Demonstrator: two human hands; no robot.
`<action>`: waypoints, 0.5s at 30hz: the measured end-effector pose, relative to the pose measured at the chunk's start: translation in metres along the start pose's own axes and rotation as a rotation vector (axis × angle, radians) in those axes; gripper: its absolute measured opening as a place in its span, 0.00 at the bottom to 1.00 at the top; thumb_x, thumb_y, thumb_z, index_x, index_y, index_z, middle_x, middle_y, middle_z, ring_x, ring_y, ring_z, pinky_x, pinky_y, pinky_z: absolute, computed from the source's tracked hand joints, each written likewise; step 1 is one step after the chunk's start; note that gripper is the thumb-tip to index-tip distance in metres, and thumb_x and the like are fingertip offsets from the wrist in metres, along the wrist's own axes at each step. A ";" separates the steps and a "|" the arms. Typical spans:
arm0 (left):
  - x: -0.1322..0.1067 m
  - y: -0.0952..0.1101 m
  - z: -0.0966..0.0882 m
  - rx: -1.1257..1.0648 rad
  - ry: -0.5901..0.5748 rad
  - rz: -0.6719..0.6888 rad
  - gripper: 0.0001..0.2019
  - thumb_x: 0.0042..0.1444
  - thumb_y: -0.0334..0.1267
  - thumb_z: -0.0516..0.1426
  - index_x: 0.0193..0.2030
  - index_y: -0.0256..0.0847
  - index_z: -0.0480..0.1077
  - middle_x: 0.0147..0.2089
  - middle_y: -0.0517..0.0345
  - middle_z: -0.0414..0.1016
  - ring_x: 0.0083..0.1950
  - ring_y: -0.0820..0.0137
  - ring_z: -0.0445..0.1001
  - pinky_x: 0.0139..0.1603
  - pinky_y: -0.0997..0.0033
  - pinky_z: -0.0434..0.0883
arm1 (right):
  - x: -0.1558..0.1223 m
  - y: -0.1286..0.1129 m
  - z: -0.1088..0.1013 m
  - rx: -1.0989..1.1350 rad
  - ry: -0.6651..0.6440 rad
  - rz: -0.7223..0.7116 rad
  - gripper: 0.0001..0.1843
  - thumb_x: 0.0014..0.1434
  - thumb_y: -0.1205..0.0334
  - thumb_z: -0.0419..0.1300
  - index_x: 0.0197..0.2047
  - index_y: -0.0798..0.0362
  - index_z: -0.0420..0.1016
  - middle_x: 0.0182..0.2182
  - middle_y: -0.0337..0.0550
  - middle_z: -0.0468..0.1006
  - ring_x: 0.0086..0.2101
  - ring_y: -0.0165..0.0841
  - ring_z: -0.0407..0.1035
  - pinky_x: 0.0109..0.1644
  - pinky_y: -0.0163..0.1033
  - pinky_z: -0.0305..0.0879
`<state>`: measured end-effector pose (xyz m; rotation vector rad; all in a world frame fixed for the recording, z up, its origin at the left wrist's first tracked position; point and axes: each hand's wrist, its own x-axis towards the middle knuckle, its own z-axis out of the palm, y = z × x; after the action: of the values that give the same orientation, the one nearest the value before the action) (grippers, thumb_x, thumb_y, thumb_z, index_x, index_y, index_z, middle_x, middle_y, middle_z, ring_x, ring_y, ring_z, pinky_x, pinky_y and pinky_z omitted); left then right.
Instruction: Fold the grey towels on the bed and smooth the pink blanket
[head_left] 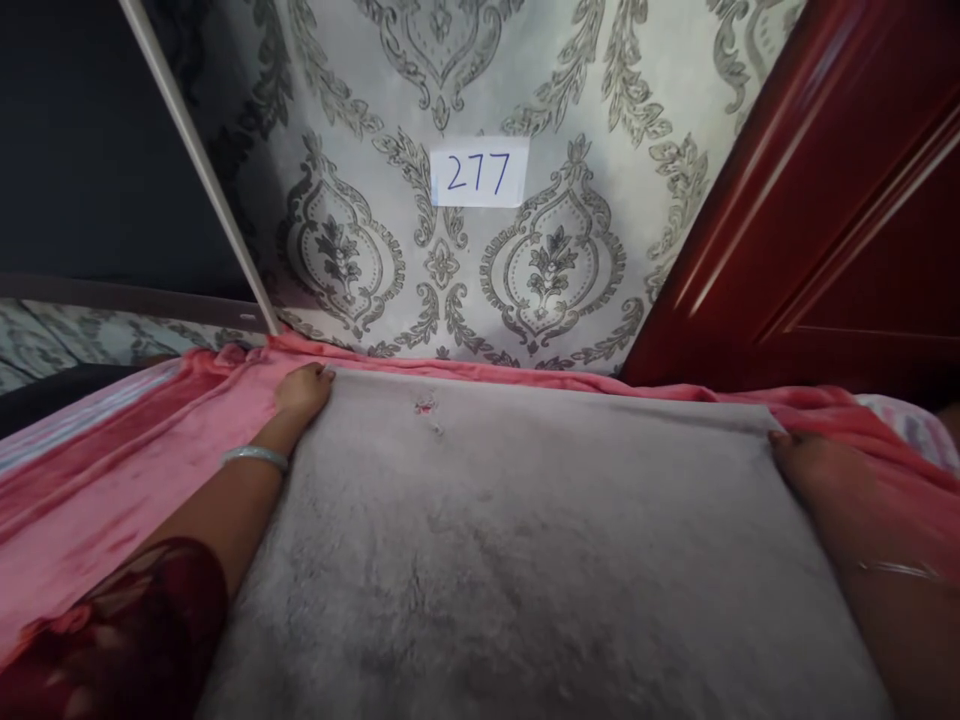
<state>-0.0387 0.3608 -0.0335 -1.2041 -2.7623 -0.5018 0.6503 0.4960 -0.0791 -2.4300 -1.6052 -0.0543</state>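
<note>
A grey cloth (540, 520) spreads across the middle, with wrinkles and darker smudges near the bottom. Toward its far left is a small hole or mark (425, 408) showing pink. My left hand (304, 392) is closed on the cloth's far left corner, a pale bangle on that wrist. At the far right corner, my right hand (817, 465) pinches the cloth's edge; its fingertips are partly blurred. Beneath the cloth lies a pink blanket (112, 500), visible on the left and along the far edge.
Patterned wallpaper (442, 260) rises behind the blanket, bearing a paper label (480, 173) marked 277. A dark flat-screen (112, 160) stands at the far left. On the right is a glossy red-brown wooden panel (825, 200). Striped fabric (907, 425) shows near the right edge.
</note>
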 end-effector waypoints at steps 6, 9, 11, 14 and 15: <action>-0.001 0.001 -0.004 -0.032 0.098 0.108 0.21 0.62 0.46 0.51 0.54 0.38 0.75 0.52 0.42 0.80 0.55 0.51 0.76 0.47 0.59 0.72 | -0.013 -0.015 -0.013 0.075 0.112 -0.104 0.38 0.65 0.44 0.43 0.62 0.67 0.70 0.44 0.72 0.79 0.43 0.58 0.74 0.41 0.51 0.67; 0.001 0.001 -0.002 -0.036 0.107 0.145 0.18 0.60 0.45 0.52 0.49 0.36 0.76 0.48 0.43 0.81 0.51 0.54 0.77 0.44 0.63 0.71 | -0.010 -0.016 -0.014 0.174 0.182 -0.099 0.35 0.63 0.44 0.45 0.57 0.64 0.74 0.42 0.68 0.80 0.41 0.55 0.73 0.39 0.49 0.65; 0.003 0.000 0.000 -0.086 0.130 0.123 0.18 0.60 0.43 0.52 0.46 0.36 0.77 0.46 0.44 0.81 0.49 0.56 0.78 0.44 0.65 0.70 | -0.004 -0.011 -0.013 0.230 0.205 -0.008 0.33 0.62 0.48 0.46 0.55 0.65 0.77 0.41 0.69 0.80 0.42 0.55 0.73 0.39 0.50 0.64; 0.004 -0.003 0.004 -0.175 0.177 0.077 0.18 0.61 0.43 0.50 0.47 0.36 0.78 0.45 0.46 0.82 0.47 0.58 0.78 0.44 0.67 0.70 | 0.008 0.003 -0.005 0.291 0.224 0.122 0.31 0.62 0.51 0.48 0.53 0.67 0.78 0.43 0.70 0.79 0.44 0.55 0.73 0.43 0.51 0.65; 0.004 -0.003 0.005 -0.186 0.176 0.066 0.18 0.61 0.43 0.51 0.47 0.36 0.78 0.46 0.46 0.82 0.47 0.58 0.78 0.44 0.66 0.70 | 0.013 0.007 -0.001 0.287 0.227 0.126 0.30 0.62 0.52 0.49 0.53 0.67 0.78 0.42 0.70 0.80 0.44 0.54 0.73 0.44 0.50 0.65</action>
<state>-0.0435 0.3630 -0.0378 -1.2174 -2.5655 -0.8309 0.6622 0.5049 -0.0776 -2.2088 -1.2664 -0.0701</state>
